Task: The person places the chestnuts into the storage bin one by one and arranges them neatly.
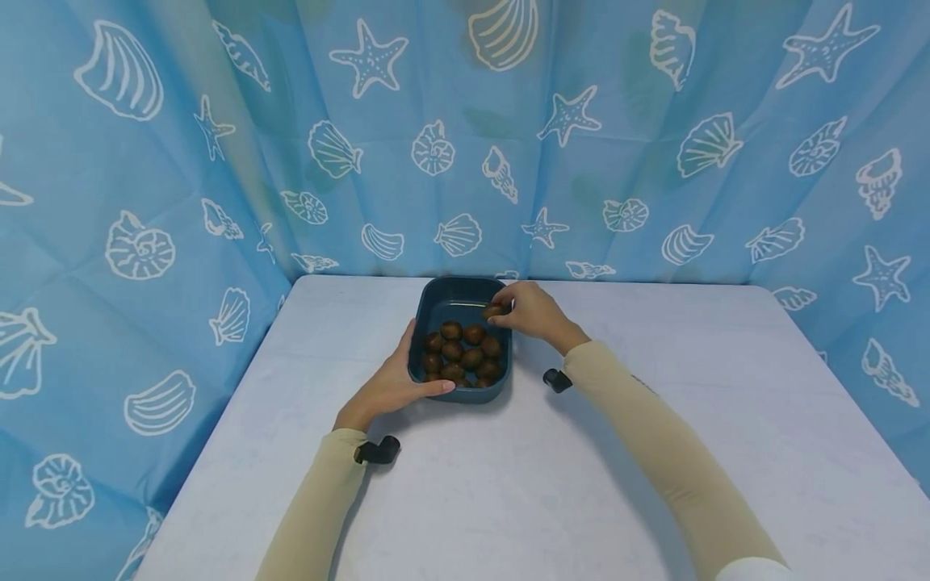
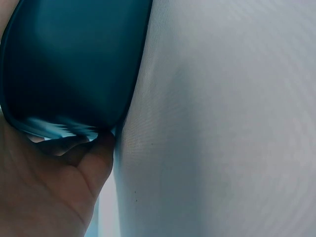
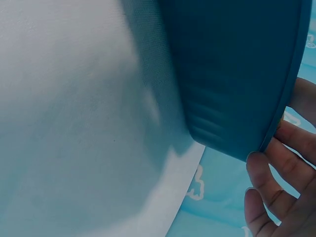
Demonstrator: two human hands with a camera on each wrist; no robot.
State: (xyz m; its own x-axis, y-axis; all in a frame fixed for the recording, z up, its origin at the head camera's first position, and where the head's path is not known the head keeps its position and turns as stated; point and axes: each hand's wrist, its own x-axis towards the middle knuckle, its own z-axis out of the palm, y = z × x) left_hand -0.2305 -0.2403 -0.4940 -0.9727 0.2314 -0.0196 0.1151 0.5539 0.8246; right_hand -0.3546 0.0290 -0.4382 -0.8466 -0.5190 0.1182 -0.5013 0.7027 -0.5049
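A dark blue rectangular container stands on the table near its back edge, with several brown, roundish fruits piled in its nearer part. My left hand grips the container at its near left corner, thumb along the near rim and fingers on the left side. In the left wrist view that hand curls around a wall of the container. Over the far right part of the container, my right hand pinches one brown roundish fruit between thumb and fingers. The right wrist view mostly hides this fruit behind the container wall.
A white-covered table spreads around the container. Behind it and to the sides hangs a blue curtain with white shells and starfish. Each wrist wears a small black camera, one on the left and one on the right.
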